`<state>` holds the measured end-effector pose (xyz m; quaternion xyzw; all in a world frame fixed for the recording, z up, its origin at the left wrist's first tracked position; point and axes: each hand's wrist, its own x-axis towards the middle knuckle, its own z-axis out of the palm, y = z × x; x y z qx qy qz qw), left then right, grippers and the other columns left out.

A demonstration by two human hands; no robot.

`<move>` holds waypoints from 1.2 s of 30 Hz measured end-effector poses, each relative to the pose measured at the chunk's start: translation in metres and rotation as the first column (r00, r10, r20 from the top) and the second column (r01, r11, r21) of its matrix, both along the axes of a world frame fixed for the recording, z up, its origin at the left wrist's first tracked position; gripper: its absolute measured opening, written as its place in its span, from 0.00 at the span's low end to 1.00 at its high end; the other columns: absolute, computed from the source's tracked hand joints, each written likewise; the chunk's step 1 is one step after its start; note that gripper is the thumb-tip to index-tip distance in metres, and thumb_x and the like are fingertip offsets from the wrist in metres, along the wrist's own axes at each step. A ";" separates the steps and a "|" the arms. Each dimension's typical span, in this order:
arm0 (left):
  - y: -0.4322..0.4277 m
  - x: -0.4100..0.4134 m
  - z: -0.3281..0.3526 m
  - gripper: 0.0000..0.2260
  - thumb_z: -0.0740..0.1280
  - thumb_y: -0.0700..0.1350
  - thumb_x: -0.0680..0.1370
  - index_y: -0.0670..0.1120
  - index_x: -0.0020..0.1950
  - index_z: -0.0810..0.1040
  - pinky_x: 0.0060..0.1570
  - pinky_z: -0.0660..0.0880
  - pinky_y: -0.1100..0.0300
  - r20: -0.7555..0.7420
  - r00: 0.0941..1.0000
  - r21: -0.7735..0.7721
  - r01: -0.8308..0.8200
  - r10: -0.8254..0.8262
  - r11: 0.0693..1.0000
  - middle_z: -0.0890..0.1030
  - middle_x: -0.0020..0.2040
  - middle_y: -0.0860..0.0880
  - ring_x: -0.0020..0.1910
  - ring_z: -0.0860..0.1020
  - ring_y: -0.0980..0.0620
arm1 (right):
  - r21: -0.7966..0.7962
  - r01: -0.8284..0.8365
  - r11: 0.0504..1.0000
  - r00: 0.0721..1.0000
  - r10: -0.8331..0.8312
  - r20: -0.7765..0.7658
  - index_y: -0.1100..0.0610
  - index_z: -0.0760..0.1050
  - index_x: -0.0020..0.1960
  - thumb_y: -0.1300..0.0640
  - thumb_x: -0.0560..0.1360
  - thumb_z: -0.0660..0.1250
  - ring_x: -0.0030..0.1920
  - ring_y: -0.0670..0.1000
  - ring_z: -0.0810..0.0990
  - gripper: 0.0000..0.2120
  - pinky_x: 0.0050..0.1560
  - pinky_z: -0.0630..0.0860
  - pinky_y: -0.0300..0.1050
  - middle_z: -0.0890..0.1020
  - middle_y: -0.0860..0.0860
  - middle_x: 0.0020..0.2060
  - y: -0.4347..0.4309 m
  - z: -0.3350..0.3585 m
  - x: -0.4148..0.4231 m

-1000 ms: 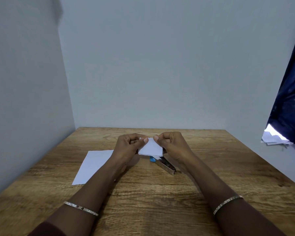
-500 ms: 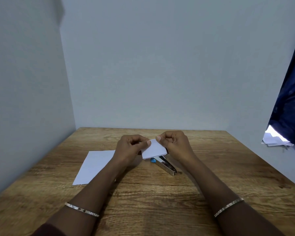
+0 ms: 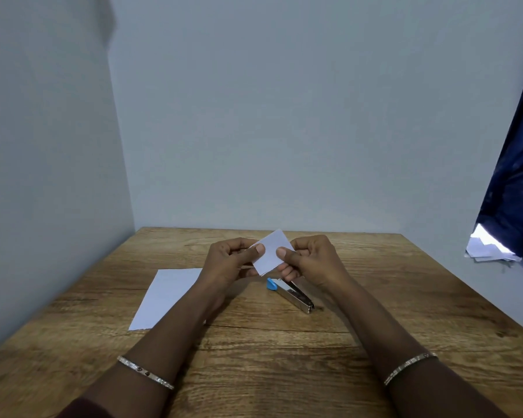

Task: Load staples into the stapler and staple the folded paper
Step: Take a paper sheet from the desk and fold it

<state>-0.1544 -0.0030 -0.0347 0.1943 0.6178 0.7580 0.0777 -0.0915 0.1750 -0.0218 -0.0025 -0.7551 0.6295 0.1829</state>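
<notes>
A small white folded paper (image 3: 271, 251) is held tilted above the table, one corner pointing up. My left hand (image 3: 230, 260) pinches its left edge with thumb and fingers. My right hand (image 3: 310, 257) pinches its right edge. Just below and in front of the paper, a small metal stapler (image 3: 293, 295) with a blue end lies flat on the wooden table (image 3: 284, 357), its blue end toward my hands. No staples are visible.
A flat white sheet (image 3: 166, 294) lies on the table to the left, partly under my left forearm. Grey walls close in the left and back. A dark blue curtain (image 3: 517, 182) and loose papers (image 3: 489, 251) are off the right side.
The folded paper has turned in my fingers from lying nearly level to standing tilted with a corner up, and both hands rose slightly. The stapler has not moved.
</notes>
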 end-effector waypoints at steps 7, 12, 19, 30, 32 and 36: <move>-0.003 -0.002 -0.001 0.07 0.75 0.45 0.75 0.42 0.41 0.86 0.38 0.83 0.60 -0.063 0.998 -0.090 0.011 -0.017 0.996 0.86 0.36 0.46 0.35 0.84 0.52 | -0.049 -0.027 0.998 0.999 0.029 0.037 0.63 0.84 0.47 0.58 0.78 0.72 0.30 0.50 0.82 0.08 0.33 0.80 0.40 0.86 0.59 0.33 0.000 0.000 0.000; -0.003 -0.005 -0.002 0.10 0.77 0.46 0.74 0.39 0.43 0.85 0.40 0.83 0.57 -0.093 0.995 -0.140 -0.039 0.026 0.989 0.86 0.36 0.44 0.36 0.84 0.48 | 0.012 0.003 1.000 1.000 -0.003 -0.021 0.64 0.84 0.54 0.59 0.76 0.74 0.30 0.46 0.82 0.09 0.34 0.79 0.40 0.87 0.58 0.39 -0.005 -0.001 -0.002; 0.000 0.000 0.007 0.31 0.69 0.71 0.68 0.41 0.42 0.83 0.28 0.78 0.60 0.115 0.989 -0.128 -0.079 0.094 0.989 0.83 0.32 0.46 0.27 0.79 0.52 | 0.054 0.119 0.991 0.983 -0.110 -0.145 0.63 0.83 0.50 0.65 0.75 0.74 0.34 0.46 0.85 0.05 0.32 0.79 0.37 0.87 0.52 0.36 0.004 0.004 -0.001; -0.001 -0.005 0.002 0.08 0.76 0.45 0.74 0.40 0.41 0.85 0.29 0.76 0.66 0.229 0.971 -0.010 0.075 -0.071 0.997 0.80 0.33 0.48 0.28 0.77 0.56 | 0.188 0.082 0.979 0.980 -0.046 -0.191 0.53 0.85 0.39 0.77 0.72 0.63 0.53 0.53 0.87 0.22 0.56 0.83 0.57 0.88 0.54 0.49 -0.001 0.002 -0.006; -0.003 -0.006 0.001 0.07 0.76 0.43 0.74 0.39 0.42 0.85 0.34 0.79 0.66 0.234 0.966 -0.007 0.117 -0.112 0.993 0.82 0.33 0.48 0.31 0.80 0.56 | 0.229 0.140 0.963 0.972 -0.090 -0.217 0.56 0.86 0.41 0.78 0.72 0.62 0.52 0.52 0.87 0.21 0.55 0.83 0.55 0.89 0.53 0.47 0.000 0.003 -0.004; -0.004 -0.007 0.002 0.06 0.77 0.41 0.73 0.38 0.42 0.85 0.36 0.81 0.65 0.201 0.975 -0.031 0.099 -0.091 0.995 0.81 0.32 0.48 0.31 0.80 0.55 | 0.275 0.248 0.929 0.951 -0.178 -0.254 0.56 0.86 0.48 0.76 0.74 0.62 0.50 0.48 0.86 0.20 0.49 0.83 0.45 0.88 0.50 0.46 -0.003 0.006 -0.001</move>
